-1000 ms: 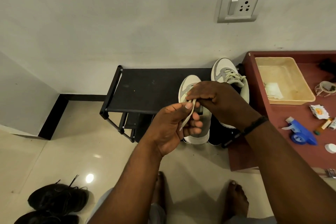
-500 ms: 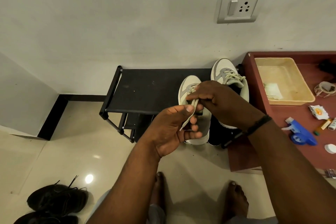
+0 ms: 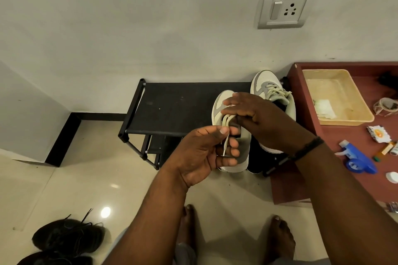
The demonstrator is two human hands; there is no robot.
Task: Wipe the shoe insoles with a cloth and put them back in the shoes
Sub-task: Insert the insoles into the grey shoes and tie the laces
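Observation:
Two white and grey sneakers stand on a black shoe rack [image 3: 178,107], the left shoe [image 3: 221,101] nearer me and the right shoe [image 3: 265,84] by the wall. Over the left shoe, my left hand [image 3: 200,153] pinches the loose end of its cream shoelace [image 3: 226,121] between thumb and fingers. My right hand [image 3: 262,120] grips the lace loops just above, with its outer fingers spread. A white cloth [image 3: 325,108] lies in a beige tray [image 3: 366,114]. No insole shows.
A red-brown table [image 3: 344,180] on the right carries the tray, a blue spray bottle [image 3: 357,160] and small packets. Black shoes [image 3: 69,239] lie on the tiled floor at lower left. My bare feet stand below the rack.
My right hand has lifted slightly and spread its outer fingers, and more lace loops show beneath it. My left hand keeps its pinch on the lace end.

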